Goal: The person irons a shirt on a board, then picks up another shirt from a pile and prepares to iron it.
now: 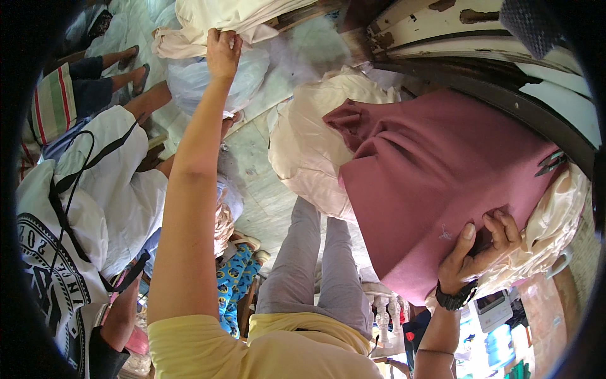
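Stretched far forward, my left hand (224, 54) is closed on the edge of a cream cloth (196, 41) at the top. My right hand (483, 252), with a dark watch on the wrist, rests at the near edge of a mauve cloth (435, 164). Its fingers are bent and apart from the thumb, and nothing shows between them. A few loose threads (446, 232) lie on the mauve cloth beside the thumb. Small dark thread snips (550, 163) lie near the cloth's right edge. More cream fabric (315, 139) bulges out under the mauve cloth.
A person in a white shirt (120, 189) sits close on my left. Farther off at the left are another person's legs (129, 69). A clear plastic bag (218, 79) sits below the cream cloth. Worn wooden furniture (435, 31) curves along the upper right.
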`<state>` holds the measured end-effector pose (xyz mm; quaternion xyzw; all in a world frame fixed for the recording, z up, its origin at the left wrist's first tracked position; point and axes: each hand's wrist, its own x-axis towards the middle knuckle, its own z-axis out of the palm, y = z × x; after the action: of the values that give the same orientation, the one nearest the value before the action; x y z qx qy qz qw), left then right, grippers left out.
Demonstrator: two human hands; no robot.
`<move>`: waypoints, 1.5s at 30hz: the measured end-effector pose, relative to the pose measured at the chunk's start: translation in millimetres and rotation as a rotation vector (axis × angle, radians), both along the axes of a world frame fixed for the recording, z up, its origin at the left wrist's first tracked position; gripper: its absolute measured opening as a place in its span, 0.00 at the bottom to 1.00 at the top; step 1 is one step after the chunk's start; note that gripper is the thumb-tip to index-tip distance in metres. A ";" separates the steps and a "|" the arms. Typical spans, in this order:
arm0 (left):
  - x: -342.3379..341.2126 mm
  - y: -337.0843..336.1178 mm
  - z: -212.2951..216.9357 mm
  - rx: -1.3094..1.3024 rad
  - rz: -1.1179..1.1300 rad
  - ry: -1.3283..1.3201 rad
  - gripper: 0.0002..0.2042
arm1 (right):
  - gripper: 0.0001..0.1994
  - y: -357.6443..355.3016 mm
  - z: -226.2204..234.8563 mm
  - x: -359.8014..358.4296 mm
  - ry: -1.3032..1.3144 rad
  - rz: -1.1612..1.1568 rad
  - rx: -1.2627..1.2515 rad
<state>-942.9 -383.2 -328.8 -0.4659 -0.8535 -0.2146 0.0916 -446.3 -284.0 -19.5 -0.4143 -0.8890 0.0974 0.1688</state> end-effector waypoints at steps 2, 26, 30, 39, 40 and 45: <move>-3.1 -1.2 15.5 -0.016 -0.030 -0.067 0.13 | 0.15 0.2 0.0 -0.4 -0.002 -0.002 -0.002; 26.9 24.1 -15.9 0.197 0.267 -0.166 0.14 | 0.15 0.4 -0.9 2.4 -0.001 0.004 0.001; 0.6 9.9 32.4 0.136 0.031 -0.121 0.13 | 0.15 2.9 1.8 -0.8 -0.019 0.009 0.013; -64.5 18.2 82.3 -0.109 -0.075 -0.032 0.10 | 0.14 -1.5 6.4 -4.6 0.021 0.020 0.031; -64.8 17.5 72.8 -0.146 -0.079 -0.017 0.10 | 0.13 -1.8 5.5 -4.6 0.032 0.011 0.035; -3.1 -43.1 31.1 -0.289 0.033 -0.324 0.14 | 0.13 -4.8 7.6 -7.5 0.120 -0.042 0.058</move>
<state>-946.0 -426.3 -297.7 -0.4194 -0.8866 -0.1606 -0.1108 -453.8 -288.7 -11.9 -0.4210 -0.8709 0.0929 0.2358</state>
